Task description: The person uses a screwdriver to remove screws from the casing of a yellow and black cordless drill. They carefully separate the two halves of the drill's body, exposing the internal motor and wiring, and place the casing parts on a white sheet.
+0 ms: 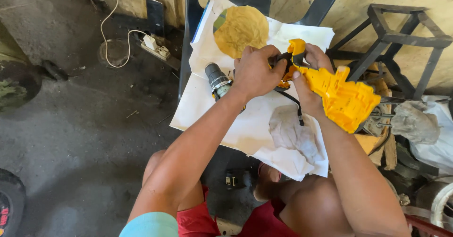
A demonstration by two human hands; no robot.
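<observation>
At frame centre the right hand point(309, 76) is clenched around a yellow drill shell point(342, 95), which juts toward the right. The left hand point(255, 71) grips the shell's upper end, fingers closed over a black part there. The drill is already apart: its chuck point(218, 80) lies separate on the white paper point(245, 123), just left of the hands, beside a grey rag point(295, 133). The shell is not yet closed up. The fingers hide the joint being worked.

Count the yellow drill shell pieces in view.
2. One large yellow shell half sits in the right hand; a smaller yellow piece shows between both hands, beside the left hand. Fingers may hide more.
</observation>
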